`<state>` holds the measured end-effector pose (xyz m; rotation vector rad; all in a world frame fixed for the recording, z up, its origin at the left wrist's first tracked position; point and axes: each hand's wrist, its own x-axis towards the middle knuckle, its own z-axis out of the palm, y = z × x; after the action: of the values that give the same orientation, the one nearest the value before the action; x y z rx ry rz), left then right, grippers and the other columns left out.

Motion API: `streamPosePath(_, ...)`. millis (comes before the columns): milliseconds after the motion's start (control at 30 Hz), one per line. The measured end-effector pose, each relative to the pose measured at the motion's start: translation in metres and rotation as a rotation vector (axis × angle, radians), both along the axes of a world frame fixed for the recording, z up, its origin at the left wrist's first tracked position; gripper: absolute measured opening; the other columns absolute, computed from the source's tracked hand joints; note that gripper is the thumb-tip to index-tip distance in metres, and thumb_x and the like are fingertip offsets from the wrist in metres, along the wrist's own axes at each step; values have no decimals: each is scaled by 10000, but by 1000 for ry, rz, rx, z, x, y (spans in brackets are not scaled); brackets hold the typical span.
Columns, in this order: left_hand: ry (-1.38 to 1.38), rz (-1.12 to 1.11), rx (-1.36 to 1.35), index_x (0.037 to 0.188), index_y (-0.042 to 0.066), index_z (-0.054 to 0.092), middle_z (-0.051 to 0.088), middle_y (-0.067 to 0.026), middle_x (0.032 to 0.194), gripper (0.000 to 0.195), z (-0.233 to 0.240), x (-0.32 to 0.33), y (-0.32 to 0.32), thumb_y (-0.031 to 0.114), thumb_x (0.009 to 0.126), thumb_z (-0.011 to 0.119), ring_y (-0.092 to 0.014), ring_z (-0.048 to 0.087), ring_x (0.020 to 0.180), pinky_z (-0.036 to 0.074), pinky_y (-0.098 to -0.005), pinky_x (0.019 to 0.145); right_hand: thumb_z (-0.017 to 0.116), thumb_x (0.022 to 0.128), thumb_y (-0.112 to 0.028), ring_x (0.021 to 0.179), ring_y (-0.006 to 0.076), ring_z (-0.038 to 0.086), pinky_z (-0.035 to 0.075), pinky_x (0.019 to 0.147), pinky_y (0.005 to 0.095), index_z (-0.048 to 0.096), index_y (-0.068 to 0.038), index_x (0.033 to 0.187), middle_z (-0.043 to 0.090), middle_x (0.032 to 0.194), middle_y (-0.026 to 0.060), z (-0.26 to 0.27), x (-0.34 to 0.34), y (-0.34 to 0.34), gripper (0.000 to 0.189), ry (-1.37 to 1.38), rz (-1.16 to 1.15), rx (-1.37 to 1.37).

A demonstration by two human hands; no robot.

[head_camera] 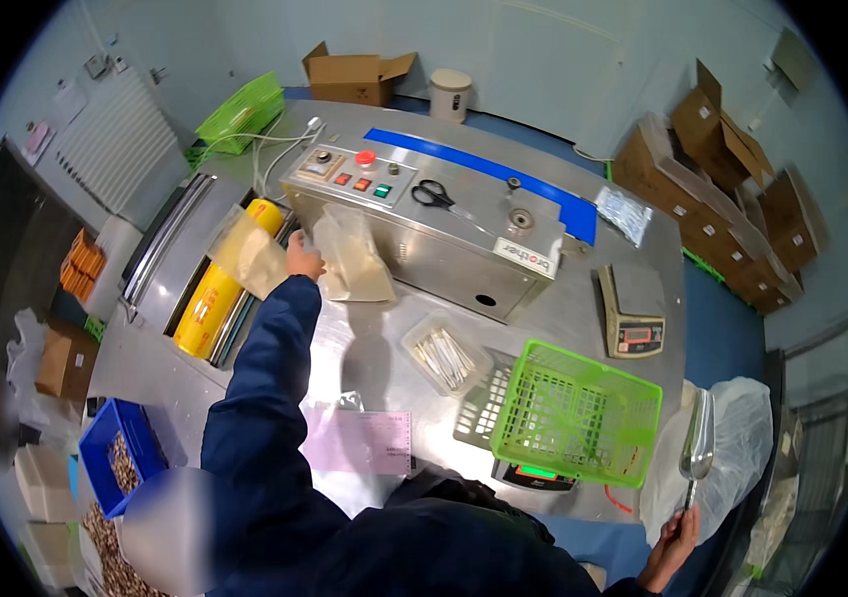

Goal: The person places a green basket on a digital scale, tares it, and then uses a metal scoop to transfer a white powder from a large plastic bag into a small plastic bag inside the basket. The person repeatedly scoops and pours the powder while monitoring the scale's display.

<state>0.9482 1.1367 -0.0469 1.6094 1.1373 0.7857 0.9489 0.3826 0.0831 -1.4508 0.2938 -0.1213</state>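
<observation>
My left hand [306,259] reaches over the steel table between two clear plastic bags of pale powder. One powder bag [256,261] lies tilted across a yellow film roll [219,298], beside my fingers. The other powder bag [353,257] stands against the front of a steel sealing machine [424,231]. Whether my left fingers grip a bag is not clear. At the lower right, my right hand [674,545] holds a metal scoop [698,448] by its handle. The scoop's bowl is over a large translucent plastic bag [741,440], whose contents I cannot make out.
A green basket [581,410] rests on a lit scale [536,475], next to a plastic tub of white sticks [445,354]. Another scale [633,313] stands behind. Black scissors [435,195] lie on the machine. A pink sheet [364,442] and a blue bin [146,440] are nearer.
</observation>
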Motion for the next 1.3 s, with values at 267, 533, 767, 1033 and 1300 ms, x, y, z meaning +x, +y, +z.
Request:
streamPosePath(267, 155, 876, 422, 1225, -47, 320, 334, -266, 1217, 682, -24, -87, 89, 192, 704, 690, -393, 339, 1128, 309, -447, 952, 509, 890, -173, 535, 29, 413, 315, 434, 160, 474, 4, 1153, 503, 715, -1, 7, 9, 12, 319, -8, 15, -47)
streamPosePath(533, 127, 408, 167, 948, 0, 625, 642, -180, 827, 301, -65, -166, 184, 249, 784, 585, -327, 605, 721, 469, -353, 713, 488, 898, -146, 516, 20, 394, 285, 428, 153, 492, 19, 1149, 487, 683, -13, 13, 22, 24, 300, -6, 36, -47)
streamPosePath(767, 437, 302, 634, 965, 32, 633, 629, -183, 951, 305, -24, -159, 120, 280, 854, 495, -324, 590, 897, 443, -348, 785, 494, 888, -131, 529, 43, 394, 309, 453, 165, 484, 29, 1167, 484, 695, 9, 11, 12, -1, 321, 6, -6, -42)
streamPosePath(1033, -161, -179, 313, 963, 38, 622, 633, -18, 866, 188, 200, -174, -78, 191, 878, 553, -23, 379, 509, 285, -179, 439, 490, 886, -111, 548, 45, 395, 315, 461, 163, 480, 28, 1181, 508, 756, 26, -1, 26, -13, 326, -32, 185, 119)
streamPosePath(1300, -354, -710, -32, 926, 11, 589, 592, -65, 678, 173, 235, -55, -252, 164, 892, 515, -79, 456, 475, 364, -203, 430, 509, 876, -137, 576, 52, 440, 353, 472, 160, 520, 10, 1153, 519, 751, 30, -10, 7, -61, 314, -48, 110, 176)
